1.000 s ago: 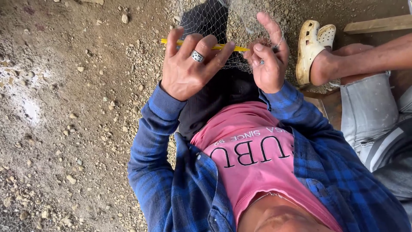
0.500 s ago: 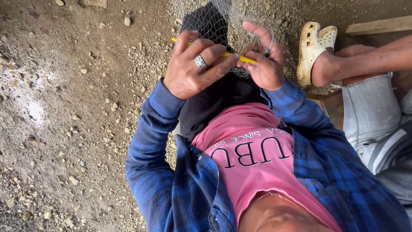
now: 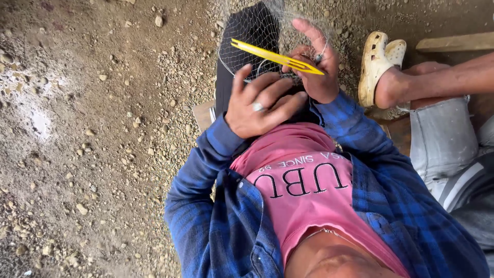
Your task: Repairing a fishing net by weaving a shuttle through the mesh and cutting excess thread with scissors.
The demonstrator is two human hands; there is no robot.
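A thin grey fishing net (image 3: 242, 49) lies over my dark-trousered leg (image 3: 247, 31). My right hand (image 3: 319, 72) pinches a flat yellow netting needle (image 3: 275, 56), which slants from upper left down to lower right across the mesh. Just below the needle is my left hand (image 3: 260, 105), with a silver ring on one finger. Its fingertips are curled onto a bunch of the net beside my right hand. Both arms wear blue checked sleeves over a pink shirt.
Another person's foot in a cream clog (image 3: 378, 62) and their bare lower leg (image 3: 442, 80) reach in from the right, above grey trousers (image 3: 442, 139). A wooden plank (image 3: 453, 41) lies at the top right. The ground (image 3: 92, 128) is stony dirt. A small board (image 3: 202, 114) shows under my leg.
The needle lay level across both hands; now only my right hand holds it, tilted. My left hand has slid down off it onto the mesh.
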